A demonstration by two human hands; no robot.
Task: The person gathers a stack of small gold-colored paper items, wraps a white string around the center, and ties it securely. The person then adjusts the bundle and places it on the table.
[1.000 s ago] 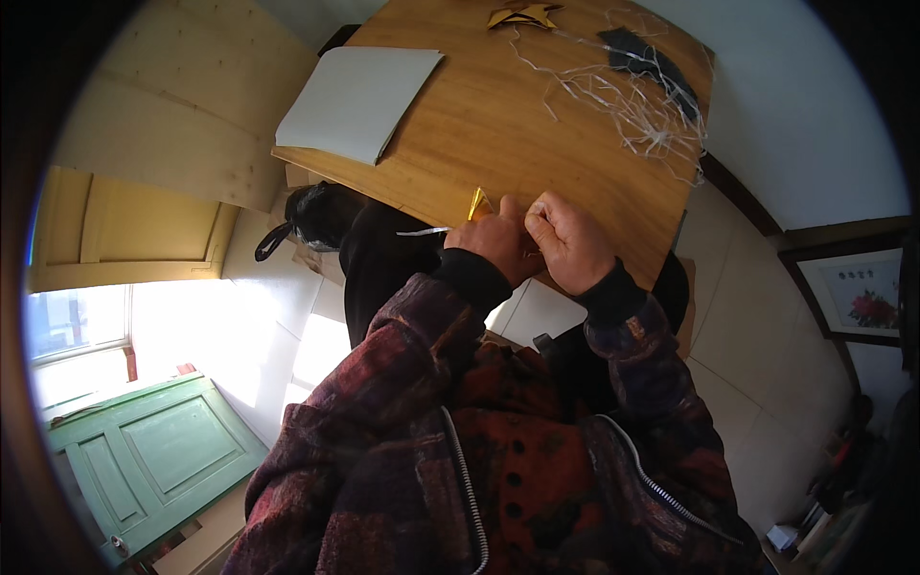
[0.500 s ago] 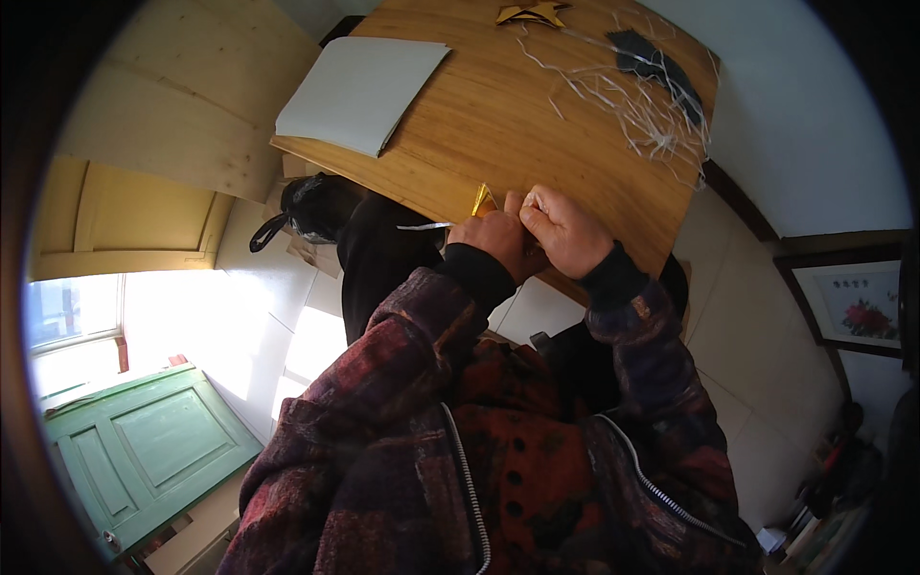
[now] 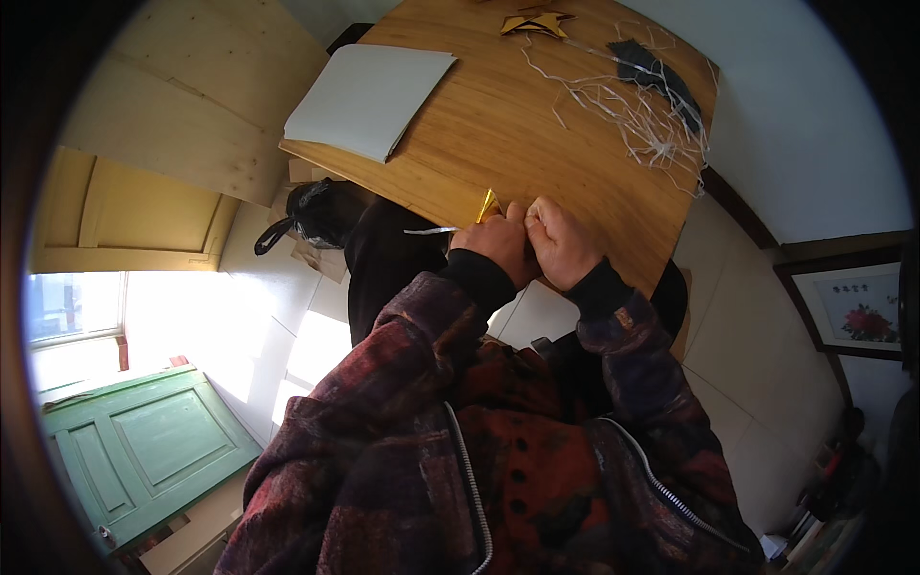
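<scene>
Just off the table's near edge, my left hand (image 3: 494, 240) is closed around a shiny gold folded-card piece (image 3: 487, 205). Only a pointed part of it sticks up above the fingers. A thin white strip (image 3: 429, 231) pokes out on the left side of that hand. Right beside it, touching, my right hand (image 3: 563, 241) is closed with its thumb and forefinger pinched together. Whatever lies between those fingers is hidden.
On the wooden table (image 3: 479, 105) a stack of white sheets (image 3: 369, 101) lies at the left. Gold stars (image 3: 539, 24) sit at the far side, near tangled white strings (image 3: 652, 134) and a dark grey cloth strip (image 3: 656, 72). A black bag (image 3: 316, 213) hangs below the left edge.
My right hand has moved slightly down and left, closer against the left hand. The gold piece appears narrower and turned a little. The whole view has shifted slightly.
</scene>
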